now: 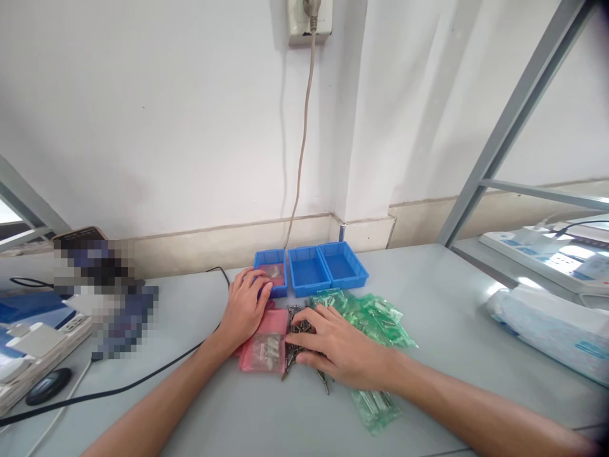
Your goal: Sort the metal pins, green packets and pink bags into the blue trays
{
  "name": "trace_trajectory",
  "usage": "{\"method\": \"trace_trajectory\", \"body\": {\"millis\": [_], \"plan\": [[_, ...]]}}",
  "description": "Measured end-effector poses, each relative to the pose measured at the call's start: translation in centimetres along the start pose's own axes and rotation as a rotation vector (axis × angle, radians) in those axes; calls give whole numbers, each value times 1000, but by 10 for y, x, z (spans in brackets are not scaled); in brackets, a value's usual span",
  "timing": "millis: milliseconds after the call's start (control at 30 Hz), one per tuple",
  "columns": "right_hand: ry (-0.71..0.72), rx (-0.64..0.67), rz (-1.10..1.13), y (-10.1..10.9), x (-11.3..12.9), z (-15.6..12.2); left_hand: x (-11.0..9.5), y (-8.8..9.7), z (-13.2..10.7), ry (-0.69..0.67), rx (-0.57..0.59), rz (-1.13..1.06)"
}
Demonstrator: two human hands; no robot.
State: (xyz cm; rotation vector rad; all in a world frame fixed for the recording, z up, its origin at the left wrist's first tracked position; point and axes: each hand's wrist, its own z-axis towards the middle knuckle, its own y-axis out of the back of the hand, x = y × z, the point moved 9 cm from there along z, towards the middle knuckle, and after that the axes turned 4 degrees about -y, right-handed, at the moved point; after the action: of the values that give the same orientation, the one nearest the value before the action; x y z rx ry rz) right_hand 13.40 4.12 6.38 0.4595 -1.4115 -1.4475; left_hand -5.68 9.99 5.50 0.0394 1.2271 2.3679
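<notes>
My left hand (245, 306) rests at the front edge of the left blue bin (277, 293), its fingers stretched out over the rim and nothing visibly gripped. A pink bag (272, 273) lies inside that bin. Beneath and beside the hand are more pink bags, the nearest pink bag (263, 353) holding small light-coloured parts. My right hand (340, 346) hovers over or touches a loose pile of metal screw-like pieces (299, 327), fingers apart; the palm hides part of the pile. Green bags (375, 320) of metal parts lie behind it, and another green bag (377, 409) shows below the wrist.
Two more blue bins, the middle bin (309, 270) and the right bin (343, 261), stand by the wall. A black cable (157, 376) crosses the table at left, near a black mouse (49, 386) and a power strip (76, 324). At right lies a plastic-wrapped pack (547, 327).
</notes>
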Motion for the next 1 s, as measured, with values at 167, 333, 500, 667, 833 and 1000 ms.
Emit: {"method": "trace_trajectory", "body": {"millis": [167, 333, 500, 667, 833, 1000], "plan": [[70, 10, -9, 2, 5, -1, 1, -1, 0, -5, 0, -3], [165, 51, -2, 1, 15, -4, 0, 2, 1, -19, -45, -39], [195, 81, -20, -1, 20, -5, -11, 12, 2, -74, -107, -68], [235, 76, -63, -3, 28, -8, -23, 22, 2, -129, -148, -105], [274, 61, -78, -8, 32, -11, -28, 28, 0, -162, -193, -127], [278, -33, -38, 3, 30, -9, -29, 31, -1, -190, -200, -120]]}}
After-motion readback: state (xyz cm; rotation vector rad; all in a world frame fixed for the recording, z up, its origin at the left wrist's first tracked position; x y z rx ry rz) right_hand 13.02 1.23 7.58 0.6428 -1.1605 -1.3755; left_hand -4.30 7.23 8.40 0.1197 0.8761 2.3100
